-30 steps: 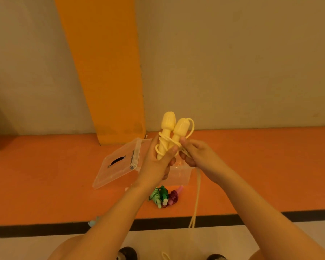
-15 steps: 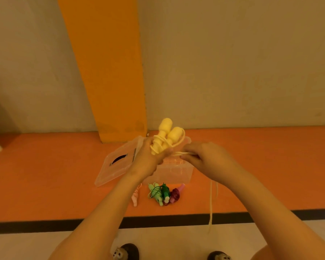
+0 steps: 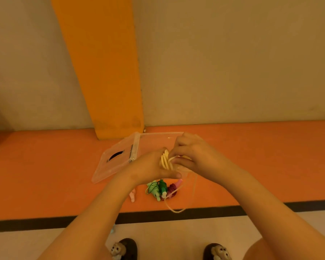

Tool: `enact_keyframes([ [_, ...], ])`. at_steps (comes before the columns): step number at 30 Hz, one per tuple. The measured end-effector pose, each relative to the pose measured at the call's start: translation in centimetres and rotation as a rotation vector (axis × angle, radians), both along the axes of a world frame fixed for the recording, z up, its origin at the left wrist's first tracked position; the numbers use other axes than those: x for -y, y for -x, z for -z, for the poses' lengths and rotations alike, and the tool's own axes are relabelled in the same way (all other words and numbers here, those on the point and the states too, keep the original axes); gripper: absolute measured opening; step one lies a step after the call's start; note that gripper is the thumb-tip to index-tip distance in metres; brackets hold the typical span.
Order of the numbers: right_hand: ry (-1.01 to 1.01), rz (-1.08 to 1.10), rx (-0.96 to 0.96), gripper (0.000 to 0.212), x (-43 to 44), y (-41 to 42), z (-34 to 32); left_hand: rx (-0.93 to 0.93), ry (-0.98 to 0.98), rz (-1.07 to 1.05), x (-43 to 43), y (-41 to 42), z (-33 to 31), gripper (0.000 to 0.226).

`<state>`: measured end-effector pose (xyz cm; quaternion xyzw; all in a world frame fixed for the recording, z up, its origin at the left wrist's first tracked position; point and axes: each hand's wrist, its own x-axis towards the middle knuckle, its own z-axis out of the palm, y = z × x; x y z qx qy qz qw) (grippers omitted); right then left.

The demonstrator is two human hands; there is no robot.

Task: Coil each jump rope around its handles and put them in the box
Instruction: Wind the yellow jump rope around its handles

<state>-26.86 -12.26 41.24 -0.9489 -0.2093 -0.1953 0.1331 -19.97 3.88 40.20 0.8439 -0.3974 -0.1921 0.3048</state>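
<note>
My left hand (image 3: 154, 166) grips the two yellow jump rope handles (image 3: 165, 161), which show several turns of cord around them. My right hand (image 3: 193, 154) pinches the yellow cord right beside the handles. The loose end of the cord (image 3: 176, 209) hangs down in a loop above the floor. Both hands are over the clear plastic box (image 3: 158, 137), whose lid (image 3: 114, 160) lies open to the left. Coiled green (image 3: 156, 188) and maroon (image 3: 172, 189) jump ropes lie on the orange floor in front of the box. A pink handle (image 3: 132, 196) peeks out beside my left forearm.
An orange pillar (image 3: 105, 72) stands against the beige wall behind the box. A black stripe (image 3: 270, 207) borders the orange floor. My two slippers (image 3: 124, 248) show at the bottom edge.
Both hands have dropped lower, over the box. More cord is wound on the handles, whose tops are now hidden, and the hanging end is shorter.
</note>
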Motion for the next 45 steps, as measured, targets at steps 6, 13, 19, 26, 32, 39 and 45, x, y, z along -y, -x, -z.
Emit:
enact_keyframes([
  [6, -0.208, 0.102, -0.044, 0.022, 0.6, 0.5, -2.0, -0.086, 0.000, 0.169, 0.7, 1.6, 1.9, 0.032],
  [13, -0.478, 0.130, -0.355, 0.023, 2.7, 0.6, -2.3, -0.143, 0.074, 0.165, 0.2, 1.0, 1.4, 0.031],
  [19, -0.194, 0.152, -0.387, 0.020, 3.1, 1.2, -1.8, -0.245, 0.082, 0.123, -0.1, 0.6, 0.9, 0.014],
  [26, -0.132, 0.212, -0.389, 0.011, 1.8, 1.1, -1.5, -0.221, -0.101, 0.154, -0.5, -0.1, -0.1, 0.032],
  [32, -0.725, 0.112, -0.461, 0.012, 2.5, -0.1, -1.9, -0.361, -0.053, 0.241, -1.3, -0.9, -1.1, 0.022],
  [39, -1.216, 0.061, -0.481, 0.018, 2.7, -2.2, -0.7, -0.666, 0.470, 0.106, -2.8, -2.9, 1.1, 0.047],
  [45, -1.239, 0.049, -0.347, 0.009, 1.6, -3.6, 3.0, -0.539, 0.660, -0.117, 0.4, -3.6, 2.7, 0.016],
])
